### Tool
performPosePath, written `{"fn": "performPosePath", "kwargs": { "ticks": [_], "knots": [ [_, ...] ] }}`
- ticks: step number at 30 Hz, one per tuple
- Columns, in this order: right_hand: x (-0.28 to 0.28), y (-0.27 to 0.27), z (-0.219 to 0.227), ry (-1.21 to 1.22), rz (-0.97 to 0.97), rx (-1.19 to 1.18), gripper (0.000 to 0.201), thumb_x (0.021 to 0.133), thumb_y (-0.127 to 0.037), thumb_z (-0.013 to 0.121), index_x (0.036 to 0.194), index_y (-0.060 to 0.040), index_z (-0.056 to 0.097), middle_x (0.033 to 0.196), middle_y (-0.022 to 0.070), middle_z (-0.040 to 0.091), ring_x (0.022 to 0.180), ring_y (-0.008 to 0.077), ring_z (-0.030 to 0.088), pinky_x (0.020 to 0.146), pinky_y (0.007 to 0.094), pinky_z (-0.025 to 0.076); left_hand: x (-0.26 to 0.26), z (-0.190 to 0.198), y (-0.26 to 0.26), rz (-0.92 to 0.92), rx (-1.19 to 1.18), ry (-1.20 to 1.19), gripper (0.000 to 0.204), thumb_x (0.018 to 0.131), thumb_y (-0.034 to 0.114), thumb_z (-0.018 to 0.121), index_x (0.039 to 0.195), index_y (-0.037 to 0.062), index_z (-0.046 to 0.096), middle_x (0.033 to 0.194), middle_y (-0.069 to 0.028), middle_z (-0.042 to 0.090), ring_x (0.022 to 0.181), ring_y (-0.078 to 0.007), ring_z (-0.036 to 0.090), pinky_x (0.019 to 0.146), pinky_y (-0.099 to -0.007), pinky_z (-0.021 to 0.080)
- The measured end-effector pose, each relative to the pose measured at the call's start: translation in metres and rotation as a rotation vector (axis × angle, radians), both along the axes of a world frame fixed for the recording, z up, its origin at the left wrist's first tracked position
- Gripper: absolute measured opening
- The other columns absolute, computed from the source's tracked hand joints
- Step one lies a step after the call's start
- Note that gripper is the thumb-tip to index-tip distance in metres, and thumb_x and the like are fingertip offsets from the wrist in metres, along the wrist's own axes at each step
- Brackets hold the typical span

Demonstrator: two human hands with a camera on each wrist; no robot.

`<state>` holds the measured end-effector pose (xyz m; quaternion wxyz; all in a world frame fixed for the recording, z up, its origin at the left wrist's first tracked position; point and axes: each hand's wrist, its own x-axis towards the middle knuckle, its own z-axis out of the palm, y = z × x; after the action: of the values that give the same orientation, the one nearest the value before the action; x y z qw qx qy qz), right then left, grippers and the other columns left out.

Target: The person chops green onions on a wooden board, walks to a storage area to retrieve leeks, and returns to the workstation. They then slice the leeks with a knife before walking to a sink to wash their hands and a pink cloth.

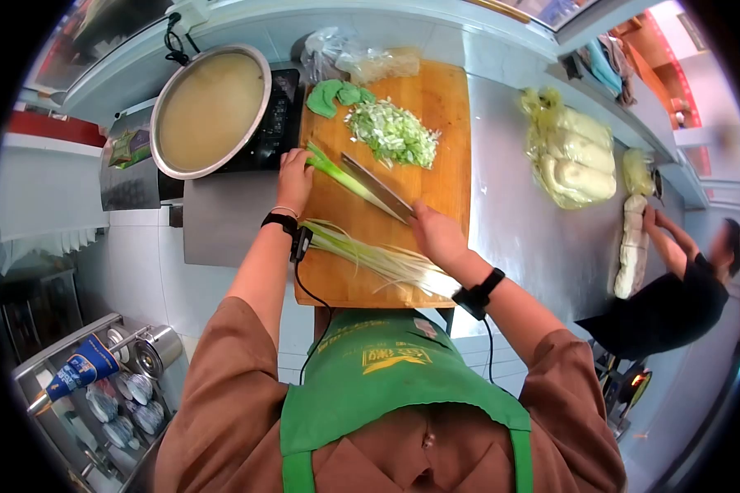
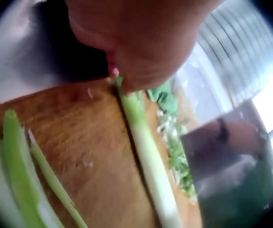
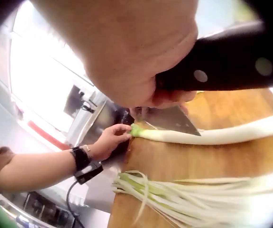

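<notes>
A long scallion [image 1: 337,171] lies across the wooden cutting board [image 1: 452,99]. At its green end, my left hand [image 1: 294,179] pinches it between thumb and fingers near the board's left edge. My right hand [image 1: 441,238] grips a broad knife [image 1: 376,189] by its black handle [image 3: 226,61]. In the head view the blade runs alongside the scallion, overlapping its white part. Nearer my body, a bundle of split scallion strips [image 1: 378,261] is spread over the board. Beyond the blade sits a heap of chopped scallion [image 1: 393,135].
Left of the board, a large metal pot [image 1: 210,115] of cloudy liquid stands on a black cooktop [image 1: 281,123]. Crumpled green pieces [image 1: 325,99] and clear plastic bags [image 1: 378,62] lie at the back. Bagged pale rolls [image 1: 580,160] rest on the steel counter, where another person [image 1: 666,283] handles a long pale roll [image 1: 631,246].
</notes>
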<state>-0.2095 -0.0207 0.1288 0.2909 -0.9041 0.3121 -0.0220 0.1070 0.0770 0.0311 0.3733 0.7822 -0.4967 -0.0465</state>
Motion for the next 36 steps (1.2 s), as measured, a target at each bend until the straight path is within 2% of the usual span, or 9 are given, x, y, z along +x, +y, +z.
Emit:
{"fn": "performPosePath", "kwargs": {
  "ticks": [4, 7, 11, 18, 21, 24, 26, 32, 36],
  "knots": [
    [0.064, -0.005, 0.015, 0.093, 0.084, -0.013, 0.01, 0.093, -0.007, 0.052, 0.101, -0.0022, 0.049, 0.086, 0.0228, 0.066, 0.076, 0.0429, 0.066, 0.065, 0.0521, 0.052, 0.01, -0.01, -0.003, -0.011, 0.016, 0.049, 0.031, 0.075, -0.01, 0.066, 0.099, 0.0055, 0.057, 0.101, -0.0131, 0.06, 0.103, -0.0381, 0.054, 0.089, -0.0451, 0.046],
    [0.088, -0.008, -0.001, 0.09, 0.156, -0.105, 0.014, 0.089, -0.002, 0.052, 0.103, -0.002, 0.048, 0.085, 0.0232, 0.066, 0.075, 0.0431, 0.066, 0.063, 0.0516, 0.052, 0.011, -0.02, -0.009, 0.064, -0.025, 0.128, 0.037, 0.074, -0.011, 0.066, 0.102, 0.0072, 0.051, 0.1, -0.013, 0.058, 0.101, -0.0386, 0.053, 0.087, -0.0463, 0.046],
    [0.097, -0.007, -0.007, 0.092, 0.186, -0.109, 0.02, 0.084, 0.002, 0.053, 0.103, -0.0016, 0.047, 0.085, 0.0239, 0.066, 0.074, 0.0438, 0.065, 0.062, 0.0519, 0.051, 0.012, -0.026, -0.01, 0.071, -0.03, 0.139, 0.048, 0.073, -0.012, 0.067, 0.111, 0.0089, 0.043, 0.109, -0.0147, 0.056, 0.103, -0.0399, 0.053, 0.089, -0.0472, 0.045],
    [0.093, -0.003, -0.01, -0.001, 0.159, -0.129, 0.022, 0.083, 0.003, 0.053, 0.103, -0.0012, 0.047, 0.085, 0.0237, 0.064, 0.073, 0.0437, 0.065, 0.062, 0.052, 0.052, 0.009, -0.034, -0.016, 0.102, -0.123, 0.178, 0.052, 0.073, -0.011, 0.067, 0.114, 0.0071, 0.042, 0.11, -0.0179, 0.054, 0.106, -0.0412, 0.052, 0.091, -0.0464, 0.045],
    [0.097, -0.001, -0.012, 0.032, 0.127, -0.145, 0.021, 0.084, 0.002, 0.053, 0.104, -0.0013, 0.048, 0.086, 0.0237, 0.065, 0.072, 0.0439, 0.065, 0.061, 0.0522, 0.052, 0.001, -0.022, -0.012, 0.125, -0.048, 0.22, 0.045, 0.075, -0.011, 0.065, 0.112, 0.0058, 0.046, 0.112, -0.0177, 0.054, 0.108, -0.0414, 0.052, 0.091, -0.0461, 0.046],
    [0.099, 0.0, -0.011, 0.059, 0.084, -0.137, 0.019, 0.085, 0.0, 0.052, 0.104, -0.0017, 0.048, 0.088, 0.0239, 0.066, 0.072, 0.0438, 0.065, 0.061, 0.0523, 0.052, -0.009, -0.009, -0.011, 0.15, -0.076, 0.013, 0.032, 0.077, -0.01, 0.062, 0.105, 0.0039, 0.054, 0.11, -0.017, 0.056, 0.106, -0.041, 0.054, 0.09, -0.0461, 0.047],
    [0.1, 0.0, -0.01, 0.06, 0.066, -0.119, 0.018, 0.086, -0.001, 0.052, 0.104, -0.002, 0.048, 0.089, 0.0241, 0.066, 0.073, 0.0437, 0.065, 0.061, 0.0523, 0.052, -0.011, -0.008, -0.01, -0.064, -0.217, 0.004, 0.023, 0.078, -0.008, 0.061, 0.098, 0.0031, 0.061, 0.106, -0.0148, 0.058, 0.104, -0.0385, 0.055, 0.089, -0.0445, 0.048],
    [0.11, -0.017, -0.004, 0.146, 0.075, -0.05, 0.016, 0.091, -0.004, 0.051, 0.106, -0.0031, 0.048, 0.083, 0.024, 0.067, 0.074, 0.0438, 0.066, 0.064, 0.0534, 0.052, -0.006, -0.014, -0.015, -0.099, -0.18, 0.003, 0.024, 0.078, -0.008, 0.061, 0.099, 0.0036, 0.064, 0.104, -0.0117, 0.062, 0.103, -0.0347, 0.058, 0.086, -0.0405, 0.051],
    [0.124, -0.026, -0.015, 0.065, 0.127, -0.08, 0.013, 0.092, -0.005, 0.051, 0.104, -0.0019, 0.048, 0.078, 0.0228, 0.066, 0.074, 0.0432, 0.066, 0.064, 0.0536, 0.051, -0.006, -0.016, -0.013, -0.09, -0.154, 0.041, 0.024, 0.077, -0.009, 0.06, 0.098, 0.0033, 0.065, 0.104, -0.0123, 0.063, 0.102, -0.0352, 0.059, 0.086, -0.041, 0.052]
  ]
}}
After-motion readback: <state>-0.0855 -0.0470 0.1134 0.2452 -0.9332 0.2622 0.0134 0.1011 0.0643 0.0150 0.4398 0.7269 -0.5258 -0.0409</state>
